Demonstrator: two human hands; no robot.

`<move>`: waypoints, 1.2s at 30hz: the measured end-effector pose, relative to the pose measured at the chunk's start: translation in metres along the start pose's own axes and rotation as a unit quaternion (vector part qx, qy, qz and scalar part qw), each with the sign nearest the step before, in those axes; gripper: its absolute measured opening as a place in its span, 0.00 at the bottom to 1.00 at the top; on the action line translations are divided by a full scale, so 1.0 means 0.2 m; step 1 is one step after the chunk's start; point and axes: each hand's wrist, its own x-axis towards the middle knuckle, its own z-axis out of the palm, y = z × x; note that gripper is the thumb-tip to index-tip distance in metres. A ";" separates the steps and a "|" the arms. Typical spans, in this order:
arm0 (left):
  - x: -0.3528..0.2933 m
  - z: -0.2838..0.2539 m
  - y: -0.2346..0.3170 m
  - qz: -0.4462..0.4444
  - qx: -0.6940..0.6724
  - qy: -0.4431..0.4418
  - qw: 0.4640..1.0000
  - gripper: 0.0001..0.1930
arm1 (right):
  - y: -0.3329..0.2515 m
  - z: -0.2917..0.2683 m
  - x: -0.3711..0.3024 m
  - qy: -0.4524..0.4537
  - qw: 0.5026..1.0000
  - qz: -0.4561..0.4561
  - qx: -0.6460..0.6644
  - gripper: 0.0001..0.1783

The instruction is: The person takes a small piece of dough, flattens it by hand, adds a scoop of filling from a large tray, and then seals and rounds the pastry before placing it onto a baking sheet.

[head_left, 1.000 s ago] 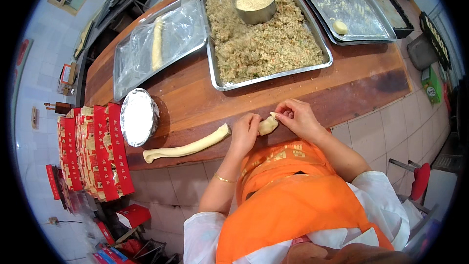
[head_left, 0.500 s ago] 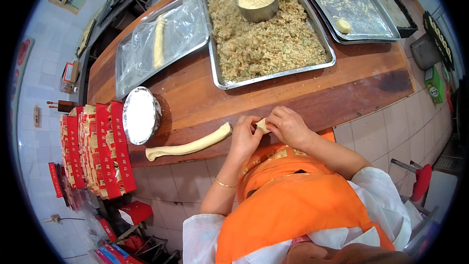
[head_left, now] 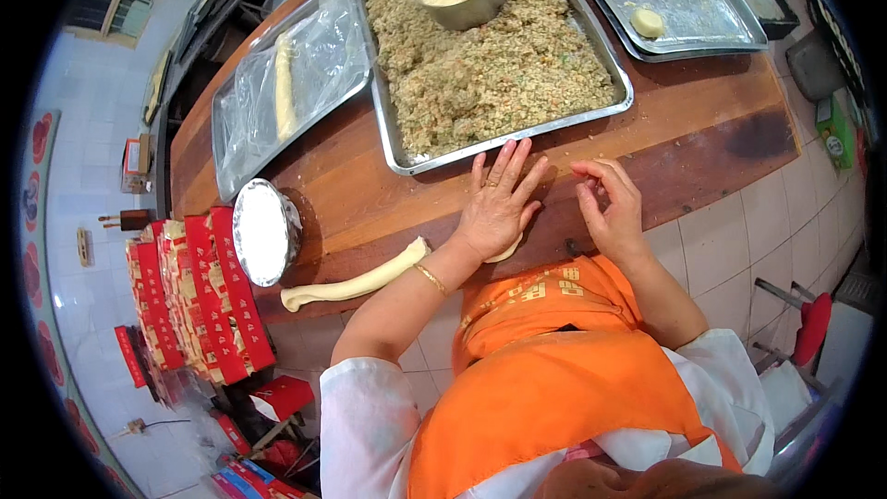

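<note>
My left hand (head_left: 499,208) lies flat with its fingers spread, the heel of the palm on a small dough piece (head_left: 505,251) at the table's near edge. Only a pale rim of that piece shows beside my wrist. To the right, my right hand (head_left: 612,208) is held with loosely bent fingers, thumb apart, and nothing in it. Left of my left wrist, a long dough roll (head_left: 360,285) stretches along the table edge. Beyond my fingertips is a metal tray (head_left: 517,141) heaped with crumbly brownish filling (head_left: 499,83).
A round bowl (head_left: 461,11) of pale grains sits in the filling. At left are a bowl of white powder (head_left: 262,232) and a plastic-lined tray (head_left: 226,166) with another dough roll (head_left: 284,92). A floured tray (head_left: 674,0) at right holds one dough ball (head_left: 647,23). Red packages (head_left: 199,296) stand beside the table.
Both hands were pinching the small dough piece together. The left hand has now flattened over it, and the right hand has let go and moved right. The view has shifted slightly.
</note>
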 end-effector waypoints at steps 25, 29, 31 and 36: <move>-1.26 -0.28 -0.41 -0.319 0.025 0.317 0.893 0.26 | -0.03 0.25 -0.16 -0.309 0.917 -0.168 -0.186 0.28; -1.86 -0.36 -0.68 -0.505 0.140 0.263 0.810 0.29 | -0.13 0.30 -0.14 -0.316 0.940 -0.095 -0.088 0.22; -1.95 -0.43 -0.73 -0.533 0.136 0.163 0.819 0.32 | -0.17 0.32 -0.10 -0.311 0.917 -0.147 -0.204 0.23; -2.03 -0.49 -0.96 -0.445 0.029 0.180 0.877 0.28 | -0.17 0.38 -0.06 -0.340 0.919 -0.029 -0.197 0.24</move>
